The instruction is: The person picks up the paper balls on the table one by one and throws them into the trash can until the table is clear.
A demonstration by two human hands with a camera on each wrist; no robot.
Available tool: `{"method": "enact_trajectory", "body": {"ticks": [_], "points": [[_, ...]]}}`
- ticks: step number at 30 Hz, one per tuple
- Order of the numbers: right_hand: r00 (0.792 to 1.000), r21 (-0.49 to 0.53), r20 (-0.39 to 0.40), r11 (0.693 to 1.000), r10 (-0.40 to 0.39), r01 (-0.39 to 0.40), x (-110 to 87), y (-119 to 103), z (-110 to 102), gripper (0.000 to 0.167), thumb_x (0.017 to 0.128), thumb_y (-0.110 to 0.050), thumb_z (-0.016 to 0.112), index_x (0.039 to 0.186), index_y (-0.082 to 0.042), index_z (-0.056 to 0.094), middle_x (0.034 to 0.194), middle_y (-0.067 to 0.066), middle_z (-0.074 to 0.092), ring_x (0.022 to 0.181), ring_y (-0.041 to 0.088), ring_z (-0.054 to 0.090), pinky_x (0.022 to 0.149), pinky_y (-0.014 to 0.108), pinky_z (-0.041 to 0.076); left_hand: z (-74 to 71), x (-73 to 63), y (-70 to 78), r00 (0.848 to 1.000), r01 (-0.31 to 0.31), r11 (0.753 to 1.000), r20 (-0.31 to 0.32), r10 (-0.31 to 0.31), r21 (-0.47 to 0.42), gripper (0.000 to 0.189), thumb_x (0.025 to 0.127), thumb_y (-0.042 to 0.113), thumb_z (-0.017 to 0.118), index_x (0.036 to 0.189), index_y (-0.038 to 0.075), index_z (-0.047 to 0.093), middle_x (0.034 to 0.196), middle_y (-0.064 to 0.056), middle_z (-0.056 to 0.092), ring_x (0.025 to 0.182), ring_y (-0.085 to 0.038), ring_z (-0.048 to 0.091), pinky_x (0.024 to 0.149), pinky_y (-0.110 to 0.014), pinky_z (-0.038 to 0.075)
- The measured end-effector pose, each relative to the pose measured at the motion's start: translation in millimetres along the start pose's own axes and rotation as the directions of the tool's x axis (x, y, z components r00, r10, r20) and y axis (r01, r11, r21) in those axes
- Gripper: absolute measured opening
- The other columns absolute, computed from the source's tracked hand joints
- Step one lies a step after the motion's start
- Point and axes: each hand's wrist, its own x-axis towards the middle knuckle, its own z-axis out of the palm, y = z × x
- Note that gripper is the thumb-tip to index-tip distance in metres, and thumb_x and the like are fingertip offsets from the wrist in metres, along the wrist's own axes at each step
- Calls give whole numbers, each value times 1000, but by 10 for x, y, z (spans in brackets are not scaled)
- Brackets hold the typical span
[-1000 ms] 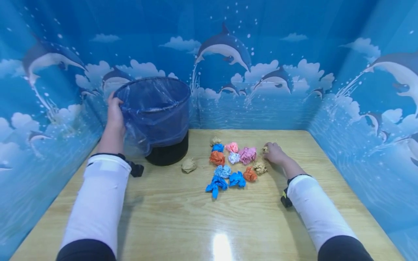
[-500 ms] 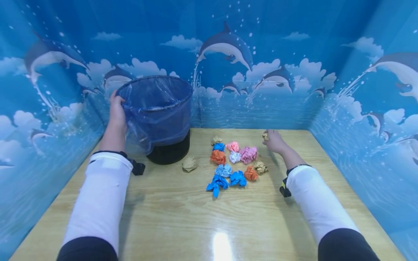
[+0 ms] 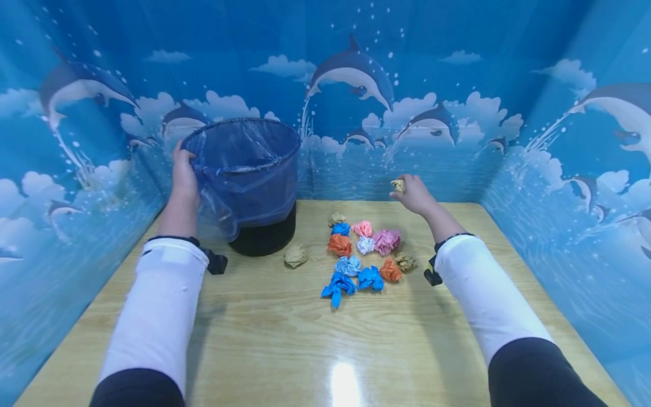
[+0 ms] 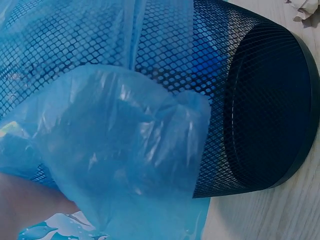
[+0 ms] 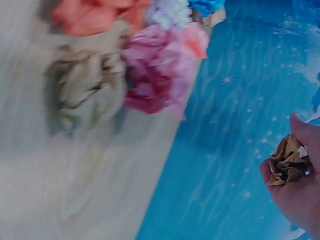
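At the left, my left hand (image 3: 184, 169) grips the rim of a black mesh wastebasket (image 3: 261, 237) lined with a blue plastic bag (image 3: 244, 189). The left wrist view shows the bag's loose edge (image 4: 130, 145) hanging over the mesh. My right hand (image 3: 416, 195) pinches a crumpled brown paper ball (image 5: 289, 161) between thumb and fingers, raised above the table's far edge. Below it lie a pink paper ball (image 3: 387, 242), another brown paper ball (image 3: 406, 263) and an orange paper ball (image 3: 390, 271).
More crumpled paper balls, such as a blue one (image 3: 370, 278) and a white one (image 3: 365, 245), lie mid-table. A lone tan paper ball (image 3: 295, 256) sits beside the wastebasket. A dolphin-printed curtain (image 3: 346, 113) encloses the wooden table (image 3: 285, 339) on three sides.
My right hand has lifted the brown paper ball off the table and moved it up and slightly left. My left hand stays at the wastebasket's rim.
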Motion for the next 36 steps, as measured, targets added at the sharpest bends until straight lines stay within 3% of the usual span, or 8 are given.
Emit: {"method": "enact_trajectory", "body": {"ticks": [10, 21, 36], "points": [[1000, 57, -6, 998, -4, 4, 117, -462, -104, 70, 101, -39, 46, 150, 3, 19, 148, 29, 25, 133, 41, 34, 106, 54, 34, 42, -7, -37, 999, -43, 999, -15, 43, 10, 60, 99, 36, 21, 154, 41, -1, 161, 14, -14, 150, -15, -11, 120, -41, 4], [992, 119, -65, 986, -112, 119, 273, -1140, -160, 67, 100, -39, 48, 151, -5, 24, 144, 21, 34, 122, 31, 44, 97, 45, 42, 74, -31, -45, 998, -57, 998, -14, 57, 2, 60, 99, 35, 21, 155, 38, 0, 162, 13, -13, 150, -16, -10, 120, -40, 4], [969, 277, -152, 933, -194, 230, 296, -2092, -160, 63, 99, -42, 47, 150, -13, 25, 138, 11, 37, 104, 18, 47, 81, 27, 44, 31, -26, -39, 999, -42, 998, -20, 41, -40, 58, 100, 36, 20, 154, 40, -1, 161, 17, -12, 150, -12, -10, 119, -37, 6]]}}
